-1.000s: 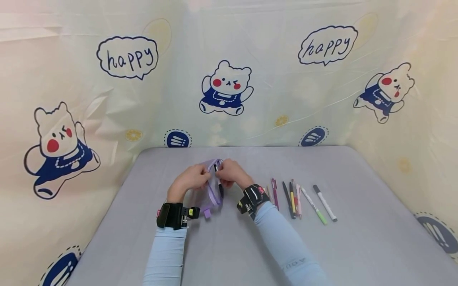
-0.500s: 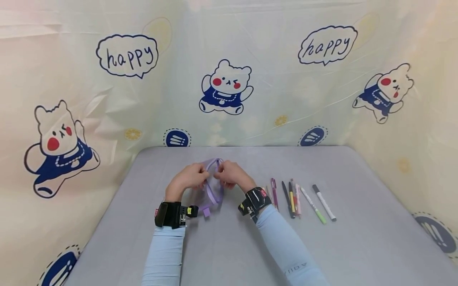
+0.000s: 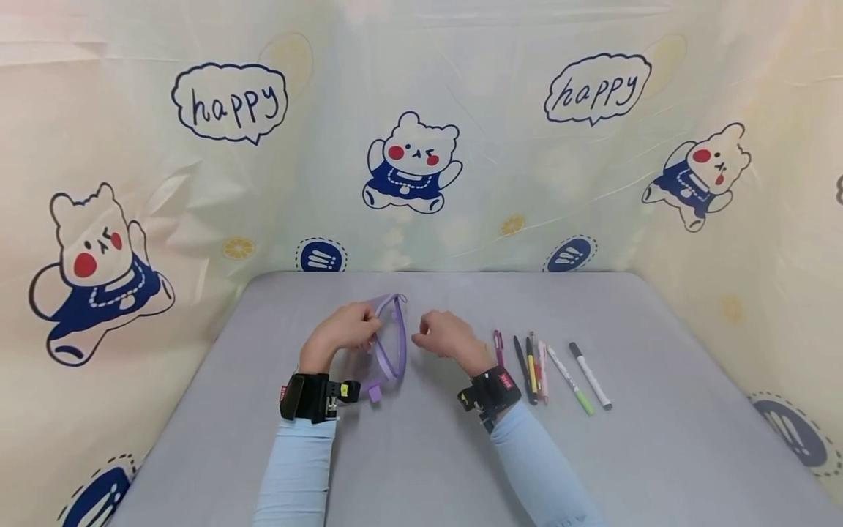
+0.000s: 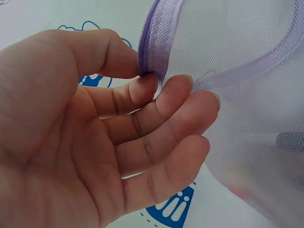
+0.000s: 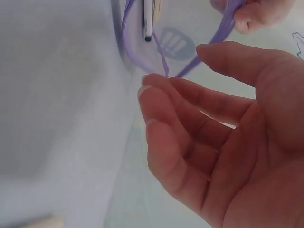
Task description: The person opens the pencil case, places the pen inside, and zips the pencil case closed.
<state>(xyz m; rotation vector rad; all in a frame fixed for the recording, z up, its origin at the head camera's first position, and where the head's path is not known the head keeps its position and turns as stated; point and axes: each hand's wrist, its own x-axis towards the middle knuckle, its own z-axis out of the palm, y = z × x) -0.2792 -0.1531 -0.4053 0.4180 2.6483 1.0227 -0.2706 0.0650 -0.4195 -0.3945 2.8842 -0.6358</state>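
A see-through mesh pencil pouch (image 3: 402,344) with purple zipper edging stands with its mouth spread toward the right. My left hand (image 3: 345,327) pinches the zipper edge (image 4: 159,38) between thumb and index finger, while its other fingers lie against the mesh. To the right of the mouth is my right hand (image 3: 448,337), fingers loosely bent and nothing between them. Inside the pouch, the right wrist view shows a white pen (image 5: 148,21) with a dark tip. Through the mesh in the left wrist view, a dark object (image 4: 290,141) shows blurred.
Right of my right hand, several pens lie on the grey table: a purple pen (image 3: 498,348), a black-and-yellow pen (image 3: 530,362), a pink pen (image 3: 543,372), a white pen with a green end (image 3: 570,379) and a white marker (image 3: 590,375). A printed curtain (image 3: 487,88) stands behind.
A black pen held by my right hand at the pouch's mouth has gone into the pouch. The right hand has let go and pulled back to the right; the left keeps its pinch.
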